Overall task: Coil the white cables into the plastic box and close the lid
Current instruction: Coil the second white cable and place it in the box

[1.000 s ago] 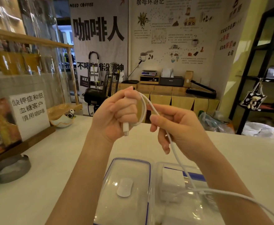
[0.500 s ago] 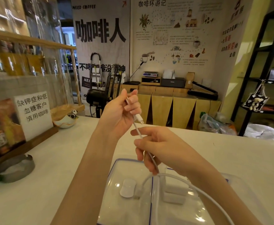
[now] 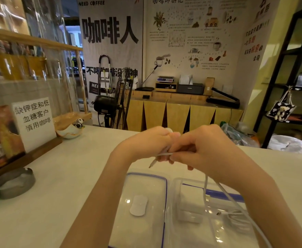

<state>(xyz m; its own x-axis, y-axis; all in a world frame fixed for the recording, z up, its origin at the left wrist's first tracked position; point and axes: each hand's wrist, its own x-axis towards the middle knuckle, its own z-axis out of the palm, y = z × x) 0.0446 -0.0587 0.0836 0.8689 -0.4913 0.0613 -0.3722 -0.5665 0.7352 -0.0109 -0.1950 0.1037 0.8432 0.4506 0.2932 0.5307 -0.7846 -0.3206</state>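
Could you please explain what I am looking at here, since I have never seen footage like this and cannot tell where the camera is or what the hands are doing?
There is no machine: a camera worn on a person's head looks down at their own hands. The left hand and the right hand meet above a pale counter, both gripping a white cable that trails down into a clear plastic box. The box's lid, edged in blue, lies flat beside it on the left, so the box is open.
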